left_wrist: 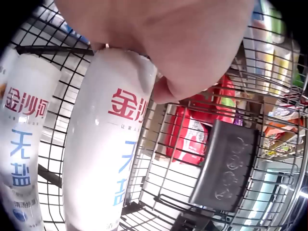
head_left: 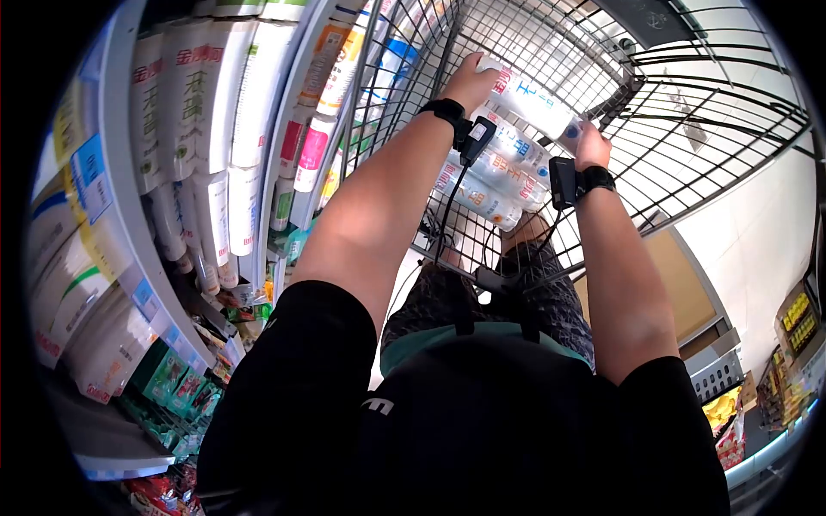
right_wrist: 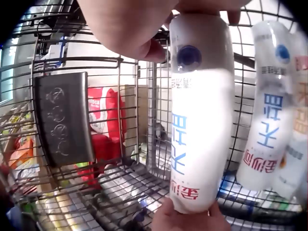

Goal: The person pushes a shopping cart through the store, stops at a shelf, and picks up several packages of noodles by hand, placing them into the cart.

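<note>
Between my two hands, a white cylindrical pack of dried noodles (head_left: 535, 105) is held over the wire shopping cart (head_left: 731, 185). My left hand (head_left: 469, 83) grips one end, its fingers curled around that end in the left wrist view. At the other end, my right hand (head_left: 592, 148) holds on with thumb and fingers; the right wrist view shows both hands on the noodle pack (right_wrist: 202, 125). Beside it, several similar noodle packs (head_left: 477, 198) lie side by side in the cart, close to my body. One neighbouring pack (left_wrist: 24, 120) shows the same red and blue print.
A store shelf (head_left: 116, 155) at my left holds rows of upright noodle packs (head_left: 232, 95) and other packaged goods. A dark plastic panel (left_wrist: 226, 166) hangs on the cart's wire wall. Red bags (left_wrist: 190, 137) show beyond the wires. At right stands a cardboard-coloured board (head_left: 675, 284).
</note>
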Demonstrator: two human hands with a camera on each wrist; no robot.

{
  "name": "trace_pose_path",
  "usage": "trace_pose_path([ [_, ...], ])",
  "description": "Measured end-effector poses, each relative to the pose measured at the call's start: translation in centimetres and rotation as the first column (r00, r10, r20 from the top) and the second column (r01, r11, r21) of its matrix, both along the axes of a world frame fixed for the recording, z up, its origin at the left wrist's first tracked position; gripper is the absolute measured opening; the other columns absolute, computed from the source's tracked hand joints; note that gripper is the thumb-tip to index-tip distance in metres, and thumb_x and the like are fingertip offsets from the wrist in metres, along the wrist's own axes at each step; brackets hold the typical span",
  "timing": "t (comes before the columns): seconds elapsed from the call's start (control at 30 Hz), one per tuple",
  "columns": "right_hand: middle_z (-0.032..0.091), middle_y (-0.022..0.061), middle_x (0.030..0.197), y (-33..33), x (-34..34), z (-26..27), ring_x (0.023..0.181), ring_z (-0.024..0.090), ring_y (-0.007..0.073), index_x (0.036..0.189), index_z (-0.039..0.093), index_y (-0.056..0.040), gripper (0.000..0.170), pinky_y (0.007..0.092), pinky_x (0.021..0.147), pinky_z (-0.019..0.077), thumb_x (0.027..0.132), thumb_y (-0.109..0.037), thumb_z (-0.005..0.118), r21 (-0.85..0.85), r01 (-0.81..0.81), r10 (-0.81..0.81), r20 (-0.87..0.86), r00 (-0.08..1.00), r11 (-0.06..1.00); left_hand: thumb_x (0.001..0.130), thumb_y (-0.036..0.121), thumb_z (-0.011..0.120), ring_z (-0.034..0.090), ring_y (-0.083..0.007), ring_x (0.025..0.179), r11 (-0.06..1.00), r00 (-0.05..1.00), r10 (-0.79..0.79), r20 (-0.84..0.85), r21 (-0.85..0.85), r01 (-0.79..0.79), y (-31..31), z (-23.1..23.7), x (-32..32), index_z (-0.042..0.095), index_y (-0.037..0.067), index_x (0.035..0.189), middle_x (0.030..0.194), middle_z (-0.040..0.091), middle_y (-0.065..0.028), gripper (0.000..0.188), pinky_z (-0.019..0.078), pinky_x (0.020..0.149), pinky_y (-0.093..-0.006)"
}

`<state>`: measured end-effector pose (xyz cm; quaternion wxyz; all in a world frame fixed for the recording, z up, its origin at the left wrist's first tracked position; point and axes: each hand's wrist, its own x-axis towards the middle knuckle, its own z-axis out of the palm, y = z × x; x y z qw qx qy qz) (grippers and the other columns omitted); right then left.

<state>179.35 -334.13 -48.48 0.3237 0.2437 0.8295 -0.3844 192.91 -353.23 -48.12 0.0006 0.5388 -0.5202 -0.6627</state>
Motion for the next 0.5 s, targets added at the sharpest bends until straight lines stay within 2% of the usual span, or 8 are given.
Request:
trace_pose_path([
  [0.07, 0.061, 0.0225, 0.109, -0.6, 1.1, 0.1, 0.098, 0.061, 0.0307, 0.121, 0.043, 0.0037, 0.063, 0.0345, 0.09, 0.0449, 0.072, -0.028, 0.067, 0.145, -0.085, 0.089, -0.02, 0.996, 0.986, 0.082, 0.025, 0.062, 0.058, -0.0282, 0.111, 0.998, 0.996, -0.055, 0.063, -0.03, 0.057, 0.5, -0.9, 0.4, 0.041, 0.001, 0.134, 0.121, 0.058, -0.0205, 0.061, 0.0452, 0.093, -0.035],
  [0.13, 0.059, 0.0261, 0.11, -1.1, 1.4, 0.1, 0.101, 0.061, 0.0334, 0.121, 0.041, 0.0074, 0.063, 0.0348, 0.093, 0.0444, 0.073, -0.026, 0.064, 0.153, -0.042, 0.041, 0.012, 0.999, 0.987, 0.083, 0.024, 0.065, 0.058, -0.0287, 0.111, 0.986, 0.982, -0.136, 0.13, -0.078, 0.147, 1.0, -0.7, 0.3, 0.042, 0.002, 0.132, 0.119, 0.059, -0.0202, 0.058, 0.0455, 0.093, -0.0355],
  [0.23, 0.059, 0.0286, 0.109, -0.7, 1.3, -1.8, 0.103, 0.061, 0.0351, 0.119, 0.04, 0.0088, 0.061, 0.0366, 0.093, 0.0443, 0.074, -0.025, 0.063, 0.201, -0.054, 0.035, 0.096, 0.995, 0.978, 0.086, 0.019, 0.063, 0.056, -0.028, 0.113, 0.967, 0.974, -0.201, 0.105, -0.139, 0.214, 2.0, -4.1, 1.3, 0.04, 0.001, 0.135, 0.125, 0.055, -0.021, 0.057, 0.045, 0.094, -0.0351],
  [0.33, 0.06, 0.0296, 0.107, -0.3, 2.3, -1.4, 0.1, 0.062, 0.0365, 0.118, 0.039, 0.0117, 0.06, 0.0378, 0.09, 0.0468, 0.076, -0.026, 0.061, 0.312, -0.081, 0.057, 0.086, 0.995, 0.947, 0.088, 0.016, 0.059, 0.054, -0.0331, 0.116, 0.934, 0.959, -0.249, 0.139, -0.227, 0.275, 3.3, -3.7, 1.7, 0.041, 0.0, 0.133, 0.126, 0.054, -0.0229, 0.051, 0.0425, 0.097, -0.0368],
  [0.4, 0.058, 0.0259, 0.115, -0.5, 1.9, -1.7, 0.1, 0.062, 0.0344, 0.113, 0.047, 0.017, 0.07, 0.0392, 0.087, 0.0496, 0.076, -0.042, 0.059, 0.383, -0.227, 0.207, 0.095, 0.974, 0.895, 0.089, 0.015, 0.056, 0.052, -0.0363, 0.118, 0.91, 0.942, -0.292, 0.167, -0.256, 0.327, 3.2, -3.5, 1.4, 0.042, 0.0, 0.132, 0.126, 0.053, -0.0245, 0.048, 0.0415, 0.098, -0.0391],
  [0.43, 0.061, 0.0255, 0.107, -0.2, 1.5, -1.7, 0.098, 0.062, 0.0372, 0.11, 0.051, 0.008, 0.056, 0.0413, 0.086, 0.0499, 0.081, -0.039, 0.053, 0.334, -0.32, 0.271, 0.186, 0.944, 0.886, 0.089, 0.016, 0.053, 0.049, -0.0389, 0.12, 0.902, 0.924, -0.34, 0.174, -0.216, 0.373, 3.1, -3.4, 1.6, 0.036, -0.001, 0.136, 0.128, 0.05, -0.0292, 0.053, 0.0395, 0.101, -0.0392],
  [0.47, 0.064, 0.0251, 0.099, -1.1, 1.3, 0.1, 0.096, 0.063, 0.0399, 0.108, 0.056, -0.0009, 0.043, 0.0434, 0.086, 0.0501, 0.086, -0.037, 0.047, 0.278, -0.407, 0.335, 0.271, 0.902, 0.87, 0.089, 0.016, 0.053, 0.049, -0.0389, 0.12, 0.905, 0.925, -0.337, 0.176, -0.211, 0.37, 3.5, -3.9, 1.9, 0.036, -0.001, 0.136, 0.128, 0.05, -0.0292, 0.053, 0.0395, 0.101, -0.0392],
  [0.5, 0.066, 0.0234, 0.096, 1.4, 0.1, -3.8, 0.092, 0.065, 0.0381, 0.106, 0.056, 0.0023, 0.042, 0.043, 0.081, 0.0521, 0.085, -0.033, 0.049, 0.289, -0.685, 0.619, 0.296, 0.728, 0.669, 0.088, 0.014, 0.053, 0.054, -0.0374, 0.113, 0.902, 0.934, -0.323, 0.153, -0.25, 0.353, 3.7, -5.1, 1.9, 0.038, 0.0, 0.135, 0.122, 0.055, -0.0262, 0.051, 0.0407, 0.099, -0.0389],
])
